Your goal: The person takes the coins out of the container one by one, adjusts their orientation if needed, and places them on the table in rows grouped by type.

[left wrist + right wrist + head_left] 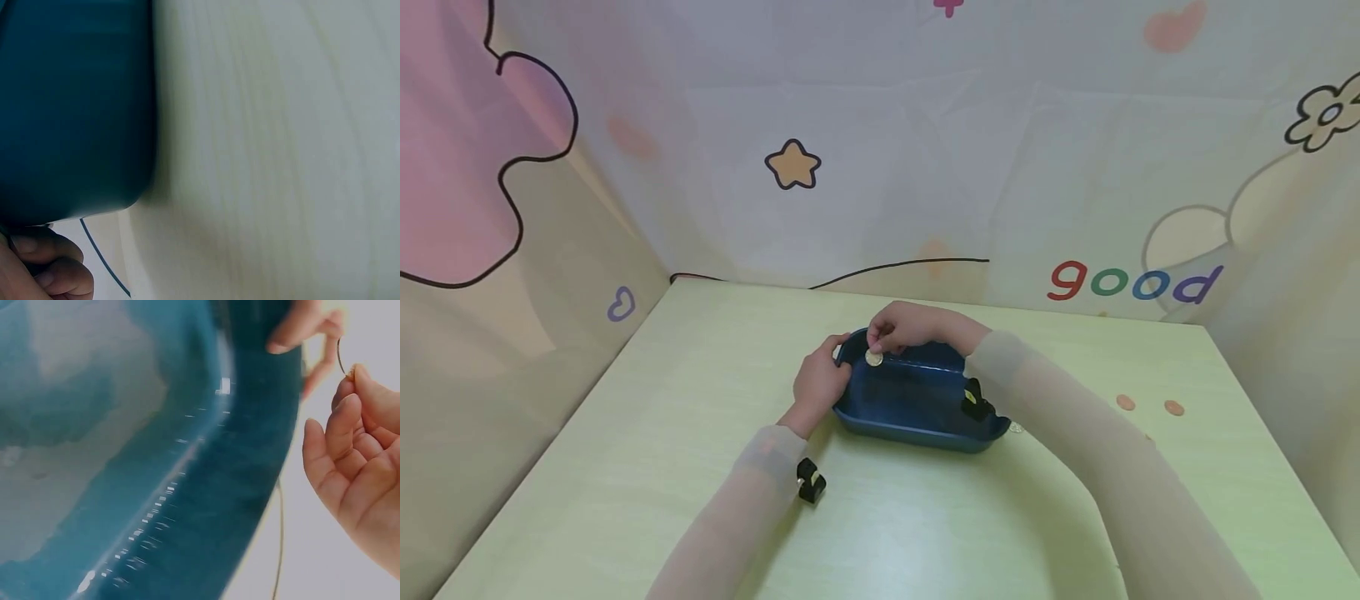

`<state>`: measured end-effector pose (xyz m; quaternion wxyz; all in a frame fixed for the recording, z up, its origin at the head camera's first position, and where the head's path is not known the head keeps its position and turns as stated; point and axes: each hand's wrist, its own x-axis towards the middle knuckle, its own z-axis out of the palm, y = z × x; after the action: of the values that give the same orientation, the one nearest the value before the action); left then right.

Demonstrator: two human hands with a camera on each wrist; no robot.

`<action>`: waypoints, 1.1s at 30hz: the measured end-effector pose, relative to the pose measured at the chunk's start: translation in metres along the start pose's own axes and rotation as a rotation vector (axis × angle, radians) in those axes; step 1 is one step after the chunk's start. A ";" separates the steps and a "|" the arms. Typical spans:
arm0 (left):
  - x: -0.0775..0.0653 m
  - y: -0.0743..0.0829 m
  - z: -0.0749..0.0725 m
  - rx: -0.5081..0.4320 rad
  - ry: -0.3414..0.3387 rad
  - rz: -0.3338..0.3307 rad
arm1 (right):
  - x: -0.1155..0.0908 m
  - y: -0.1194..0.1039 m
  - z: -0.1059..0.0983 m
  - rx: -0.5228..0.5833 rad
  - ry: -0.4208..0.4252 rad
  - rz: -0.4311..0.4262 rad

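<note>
A deep dark-blue tray (917, 435) with rounded corners is in the middle of the table. Its left end is gripped by my left hand (822, 383), thumb over the rim; in the left wrist view, curled fingers (59, 269) show below the tray's outer wall (75, 119). My right hand (906, 325) reaches across the tray to its far left corner. Between thumb and fingertips it pinches a gold-coloured coin (874, 357), held above the tray. The right wrist view shows that coin edge-on (351, 374), with the other fingers loosely curled, and the tray's glossy inside (250, 450).
Two copper-coloured discs (1125, 402) lie on the table (625, 467) to the right. A pale coin (1017, 427) lies by the tray's right end, partly covered by the right sleeve (1075, 425). A printed cloth (880, 183) stands behind and at both sides.
</note>
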<state>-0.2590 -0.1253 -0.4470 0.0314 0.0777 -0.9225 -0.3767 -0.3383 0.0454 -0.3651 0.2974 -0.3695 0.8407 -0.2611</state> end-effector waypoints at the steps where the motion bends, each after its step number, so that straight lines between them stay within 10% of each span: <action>1: 0.000 0.000 0.000 0.000 -0.003 -0.001 | -0.005 -0.001 -0.002 0.004 0.015 0.001; 33: 0.001 -0.002 0.005 -0.029 0.006 -0.009 | -0.166 0.069 0.009 0.269 0.455 0.166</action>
<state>-0.2607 -0.1232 -0.4519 0.0339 0.0825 -0.9165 -0.3901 -0.2732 0.2130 -0.3657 0.1677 -0.1884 0.8711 -0.4214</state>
